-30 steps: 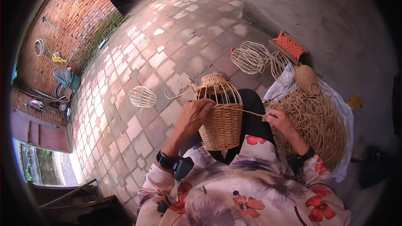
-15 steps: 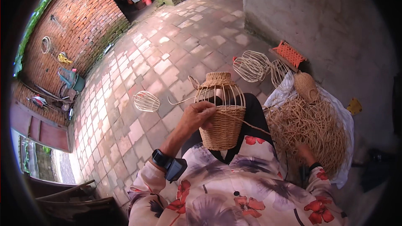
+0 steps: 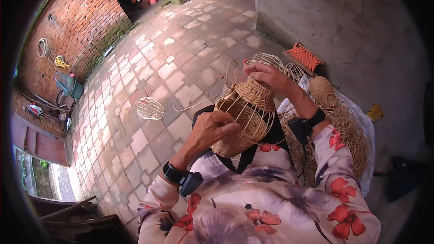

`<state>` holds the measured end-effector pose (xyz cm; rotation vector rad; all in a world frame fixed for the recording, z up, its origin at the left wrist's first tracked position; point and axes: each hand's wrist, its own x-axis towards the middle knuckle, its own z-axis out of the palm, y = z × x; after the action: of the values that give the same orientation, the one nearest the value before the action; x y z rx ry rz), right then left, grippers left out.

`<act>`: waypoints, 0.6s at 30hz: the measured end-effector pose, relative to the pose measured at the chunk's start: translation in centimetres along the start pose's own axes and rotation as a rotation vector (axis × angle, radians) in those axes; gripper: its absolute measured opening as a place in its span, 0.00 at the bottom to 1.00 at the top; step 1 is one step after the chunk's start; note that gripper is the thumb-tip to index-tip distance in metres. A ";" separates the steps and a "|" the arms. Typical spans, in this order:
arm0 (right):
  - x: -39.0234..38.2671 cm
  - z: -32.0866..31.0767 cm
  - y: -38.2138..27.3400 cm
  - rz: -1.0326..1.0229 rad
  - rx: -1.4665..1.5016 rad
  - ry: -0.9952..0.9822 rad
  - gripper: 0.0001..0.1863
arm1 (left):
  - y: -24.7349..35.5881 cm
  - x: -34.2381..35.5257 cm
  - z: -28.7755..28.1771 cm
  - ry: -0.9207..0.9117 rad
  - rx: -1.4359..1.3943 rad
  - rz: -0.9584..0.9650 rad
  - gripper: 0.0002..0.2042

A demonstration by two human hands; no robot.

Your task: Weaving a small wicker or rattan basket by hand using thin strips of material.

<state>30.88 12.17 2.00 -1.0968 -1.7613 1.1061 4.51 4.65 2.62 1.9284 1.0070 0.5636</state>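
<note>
A half-woven basket [image 3: 237, 142] of tan cord leans over my lap. Its bare pale ribs [image 3: 251, 122] show between the woven lower body and the woven neck [image 3: 255, 94]. My left hand [image 3: 214, 131] grips it at the left side, fingers bent at the ribs. On top, my right hand [image 3: 271, 79] lies over the neck with its fingers curved around the rim; their tips are partly hidden. A loop of loose cord [image 3: 229, 74] rises by the neck, and a strand trails left of the basket.
A heap of tan cord [image 3: 357, 142] lies on a white sheet to my right, with a small woven basket [image 3: 322, 91] on it. Behind stand an orange woven stool [image 3: 305, 56] and pale rib frames [image 3: 266, 58]. Another rib frame [image 3: 150, 108] rests on the paving at left.
My right hand has come up from the cord heap onto the basket's neck. The basket, upright before, now tilts with its neck to the right. My left hand still grips its side.
</note>
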 end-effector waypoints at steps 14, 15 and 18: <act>-0.4 -0.7 7.5 0.010 -0.172 -0.037 0.10 | 3.2 -0.1 1.6 0.538 0.223 0.228 0.10; -0.1 -0.8 8.3 0.025 -0.081 0.010 0.08 | 4.1 -0.7 2.6 0.315 0.193 0.411 0.11; -0.3 0.0 0.5 0.173 -0.154 0.106 0.06 | 3.0 -0.9 7.1 -0.091 0.163 0.617 0.19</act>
<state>31.14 12.03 1.46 -1.3978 -1.7158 1.0064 10.23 -0.48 1.41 2.3945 0.3910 0.7402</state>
